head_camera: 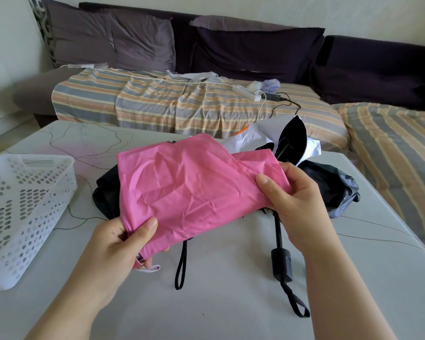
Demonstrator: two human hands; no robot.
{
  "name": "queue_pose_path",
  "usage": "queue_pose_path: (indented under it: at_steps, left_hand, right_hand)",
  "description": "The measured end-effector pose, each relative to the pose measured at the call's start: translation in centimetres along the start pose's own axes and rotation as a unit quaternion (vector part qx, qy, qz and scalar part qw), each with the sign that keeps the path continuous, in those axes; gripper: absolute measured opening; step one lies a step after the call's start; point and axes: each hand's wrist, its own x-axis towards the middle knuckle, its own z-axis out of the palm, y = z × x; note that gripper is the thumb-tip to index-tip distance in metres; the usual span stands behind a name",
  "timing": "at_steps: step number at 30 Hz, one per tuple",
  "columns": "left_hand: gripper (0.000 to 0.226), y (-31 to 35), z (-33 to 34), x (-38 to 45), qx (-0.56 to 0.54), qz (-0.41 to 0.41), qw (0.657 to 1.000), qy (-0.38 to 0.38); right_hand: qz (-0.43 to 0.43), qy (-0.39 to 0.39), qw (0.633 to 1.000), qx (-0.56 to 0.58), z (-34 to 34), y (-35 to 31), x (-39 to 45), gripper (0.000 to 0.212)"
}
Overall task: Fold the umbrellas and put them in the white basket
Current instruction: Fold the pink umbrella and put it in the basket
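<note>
Left hand (123, 244) pinching the pink umbrella (194, 190) at its near end, right hand (292, 200) gripping the canopy's far edge, above the counter (219, 303). Best smoothed into even pleats, then wrapped tight. White basket (22, 212) waiting left, other umbrellas (329, 187) beneath.

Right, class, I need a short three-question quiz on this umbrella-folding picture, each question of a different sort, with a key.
1. True or false: the white basket already holds an umbrella.
2. Which of the hands grips the pink umbrella? A) left hand only B) right hand only C) both
3. Fill in: the black handle with a wrist strap lies on the grey ____.

Key: 1 false; 2 C; 3 table.
</note>
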Motion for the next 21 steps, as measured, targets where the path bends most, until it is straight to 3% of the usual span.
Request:
queue_pose_path:
  at_steps: [6, 8, 9, 11, 16, 21]
  left_hand:
    - [0.036, 0.5, 0.0, -0.4, 0.005, 0.012, 1.0, -0.003]
    - [0.038, 0.6, 0.3, -0.7, 0.03, 0.037, 0.999, -0.008]
    - [0.039, 0.8, 0.4, -0.8, 0.037, 0.042, 0.998, -0.007]
    - [0.038, 0.9, 0.3, -0.9, 0.056, 0.048, 0.997, -0.004]
    - [0.042, 1.0, -0.1, -1.0, 0.123, 0.067, 0.99, -0.007]
    - [0.045, 1.2, 0.0, -1.2, 0.147, 0.081, 0.986, 0.0]
  right_hand:
    - [0.002, 0.033, 0.998, 0.044, 0.5, -0.1, -0.1, 0.008]
    - [0.028, 0.066, 0.997, 0.03, 0.6, 0.1, 0.1, 0.02]
    - [0.046, 0.072, 0.996, 0.027, 0.5, 0.2, 0.3, 0.016]
    - [0.1, 0.055, 0.993, 0.032, 0.2, 0.0, 0.5, 0.007]
    - [0.178, -0.005, 0.983, 0.036, -0.5, -0.3, 0.5, 0.021]
    - [0.17, 0.006, 0.982, 0.08, -0.7, -0.3, 0.4, 0.016]
